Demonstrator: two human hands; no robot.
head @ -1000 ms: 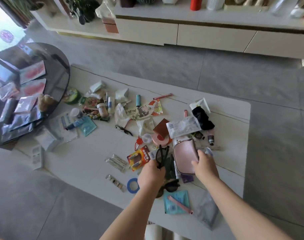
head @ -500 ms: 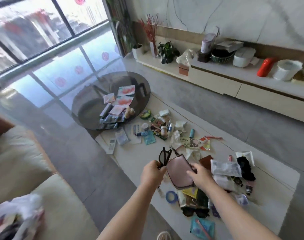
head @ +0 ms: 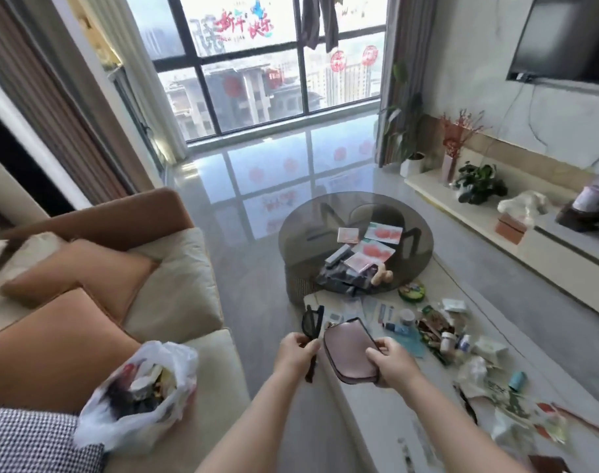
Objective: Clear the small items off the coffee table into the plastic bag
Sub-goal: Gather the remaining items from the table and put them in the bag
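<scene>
my left hand [head: 293,353] grips dark sunglasses [head: 312,325], right hand [head: 392,365] grips a pink pouch [head: 349,351], both off the counter [head: 376,414] edge, open floor toward the plastic bag [head: 137,390].

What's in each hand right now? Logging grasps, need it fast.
Left hand: closed on the dark sunglasses.
Right hand: closed on the pink pouch.

Daylight through tall black-framed windows [head: 257,63] gleams on grey floor tiles [head: 284,165] between a cream sofa [head: 175,288] and wall-mounted television [head: 564,39]
</scene>
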